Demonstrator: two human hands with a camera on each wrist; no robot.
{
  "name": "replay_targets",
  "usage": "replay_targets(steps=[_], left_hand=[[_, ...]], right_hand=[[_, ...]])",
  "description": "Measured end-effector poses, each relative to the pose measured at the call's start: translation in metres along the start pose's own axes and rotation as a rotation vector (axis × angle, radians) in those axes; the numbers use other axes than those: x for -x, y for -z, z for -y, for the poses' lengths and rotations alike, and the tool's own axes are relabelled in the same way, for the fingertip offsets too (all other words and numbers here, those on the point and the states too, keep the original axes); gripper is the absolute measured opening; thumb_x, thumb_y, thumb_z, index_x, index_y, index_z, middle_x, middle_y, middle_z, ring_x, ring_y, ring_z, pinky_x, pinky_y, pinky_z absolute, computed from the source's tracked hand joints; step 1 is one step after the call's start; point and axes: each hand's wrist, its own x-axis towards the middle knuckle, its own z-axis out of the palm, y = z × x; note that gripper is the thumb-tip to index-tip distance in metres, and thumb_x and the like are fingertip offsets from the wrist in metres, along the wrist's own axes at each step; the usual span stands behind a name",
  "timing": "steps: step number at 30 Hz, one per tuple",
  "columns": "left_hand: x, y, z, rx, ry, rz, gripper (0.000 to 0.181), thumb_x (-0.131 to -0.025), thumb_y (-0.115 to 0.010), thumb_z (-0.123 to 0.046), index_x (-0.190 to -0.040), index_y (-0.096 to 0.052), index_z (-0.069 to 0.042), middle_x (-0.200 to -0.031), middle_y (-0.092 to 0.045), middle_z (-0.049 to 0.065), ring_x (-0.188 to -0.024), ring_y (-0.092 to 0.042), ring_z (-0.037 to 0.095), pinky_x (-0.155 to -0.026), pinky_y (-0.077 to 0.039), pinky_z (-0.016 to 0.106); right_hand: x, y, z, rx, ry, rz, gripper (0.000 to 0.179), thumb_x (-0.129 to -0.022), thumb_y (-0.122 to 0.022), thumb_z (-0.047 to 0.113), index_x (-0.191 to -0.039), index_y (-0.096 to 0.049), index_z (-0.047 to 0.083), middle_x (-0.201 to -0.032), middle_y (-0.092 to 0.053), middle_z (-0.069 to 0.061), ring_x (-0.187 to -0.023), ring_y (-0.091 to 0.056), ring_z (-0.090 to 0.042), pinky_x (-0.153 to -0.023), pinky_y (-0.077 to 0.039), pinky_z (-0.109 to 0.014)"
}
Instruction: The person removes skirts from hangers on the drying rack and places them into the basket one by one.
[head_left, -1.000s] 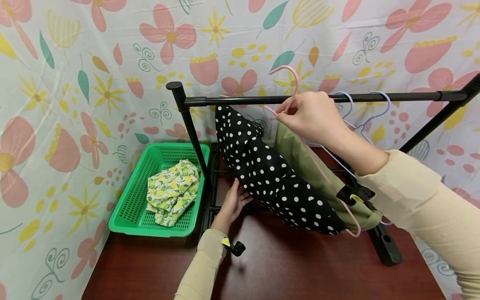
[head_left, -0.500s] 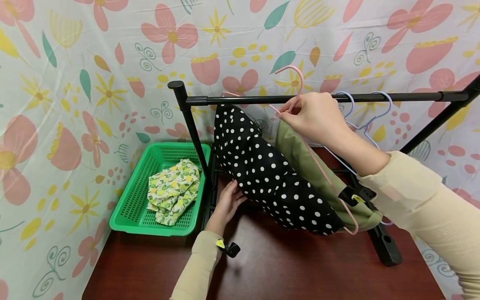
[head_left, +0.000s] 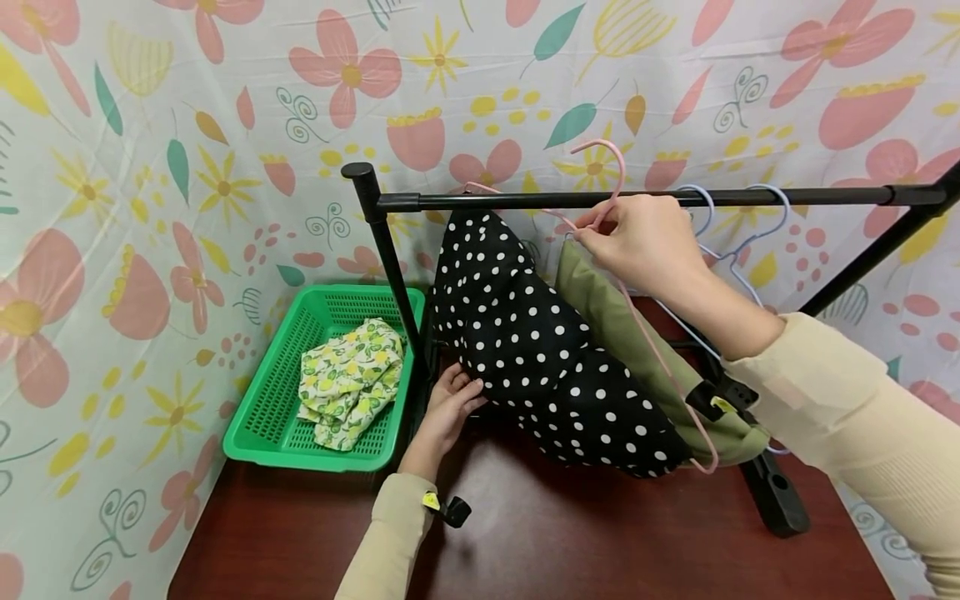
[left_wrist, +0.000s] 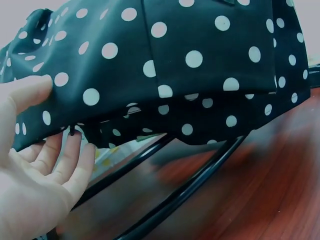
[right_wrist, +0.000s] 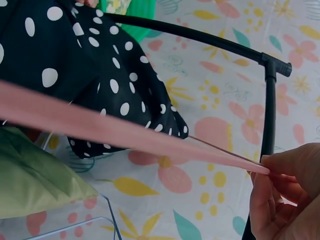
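Note:
A pink hanger (head_left: 670,379) stands at the rack with its hook above the bar. My right hand (head_left: 645,242) pinches it just below the hook; the right wrist view shows thumb and fingers around its neck. On the hanger is a black garment with white polka dots (head_left: 525,333), slanting down to the right. At its lower left edge is my left hand (head_left: 447,408). In the left wrist view, the left thumb (left_wrist: 35,90) lies on the front of the cloth and the fingers bend up under the hem, their tips partly hidden.
A black rack bar (head_left: 495,201) crosses the view. Two blue hangers (head_left: 761,229) hang right of my right hand; an olive garment (head_left: 600,292) hangs behind the polka-dot one. Left of the rack, a green basket (head_left: 258,446) holds a lemon-print cloth (head_left: 352,375) on the brown table (head_left: 570,533).
The pink hanger's hook has shifted right and slightly down with my right hand. My left hand has moved slightly left, and its fingers are now more bent at the garment's edge.

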Motion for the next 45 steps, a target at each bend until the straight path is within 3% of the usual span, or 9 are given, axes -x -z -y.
replay_targets(steps=[6,14,22,29,36,45], left_hand=[[0.003,-0.003,-0.006,0.003,-0.06,-0.017,0.057,-0.084,-0.058,0.004,-0.133,-0.03,-0.004,-0.115,-0.048,0.011,-0.089,-0.058,0.016,-0.075,-0.051,0.032],[0.008,-0.007,-0.017,-0.001,-0.113,-0.061,0.053,-0.084,-0.06,0.003,-0.13,-0.037,-0.007,-0.116,-0.053,0.011,-0.096,-0.058,0.027,-0.073,-0.052,0.029],[0.014,-0.012,-0.027,-0.046,-0.137,-0.089,0.023,-0.085,-0.059,0.002,-0.107,-0.053,-0.004,-0.091,-0.062,0.003,-0.079,-0.061,0.011,-0.07,-0.052,0.029],[0.018,-0.016,-0.039,-0.114,-0.177,-0.105,0.022,-0.085,-0.059,0.001,-0.106,-0.053,-0.003,-0.087,-0.062,0.004,-0.075,-0.061,0.01,-0.065,-0.052,0.025],[0.02,-0.018,-0.055,-0.212,-0.168,-0.152,0.019,-0.084,-0.061,0.0,-0.103,-0.056,-0.002,-0.082,-0.064,0.002,-0.072,-0.063,0.011,-0.063,-0.053,0.024],[0.021,-0.02,-0.077,-0.293,-0.181,-0.15,0.019,-0.084,-0.063,-0.002,-0.103,-0.058,-0.002,-0.082,-0.065,0.002,-0.07,-0.063,0.011,-0.062,-0.051,0.023]], right_hand=[[0.001,0.0,-0.003,0.004,-0.012,-0.006,0.016,-0.082,-0.061,0.022,-0.083,-0.077,0.017,-0.063,-0.068,-0.001,-0.054,-0.054,-0.023,-0.051,-0.037,-0.038],[0.003,0.0,-0.007,0.007,-0.026,-0.013,0.018,-0.084,-0.061,0.023,-0.079,-0.076,0.014,-0.059,-0.067,0.0,-0.049,-0.052,-0.019,-0.046,-0.033,-0.034],[0.004,-0.002,-0.009,0.008,-0.028,-0.035,0.018,-0.084,-0.062,0.023,-0.079,-0.076,0.014,-0.063,-0.067,-0.003,-0.04,-0.038,-0.011,-0.039,-0.027,-0.033],[0.006,-0.004,-0.013,0.011,-0.034,-0.037,0.018,-0.084,-0.062,0.023,-0.079,-0.077,0.012,-0.063,-0.068,-0.004,-0.042,-0.045,-0.017,-0.04,-0.03,-0.033],[0.009,-0.009,-0.018,0.008,-0.021,-0.057,0.018,-0.083,-0.062,0.02,-0.077,-0.077,0.012,-0.073,-0.071,-0.005,-0.054,-0.056,-0.026,-0.044,-0.035,-0.037],[0.012,-0.017,-0.025,-0.001,-0.012,-0.064,0.017,-0.082,-0.063,0.018,-0.075,-0.075,0.008,-0.081,-0.071,-0.009,-0.058,-0.059,-0.03,-0.045,-0.037,-0.037]])
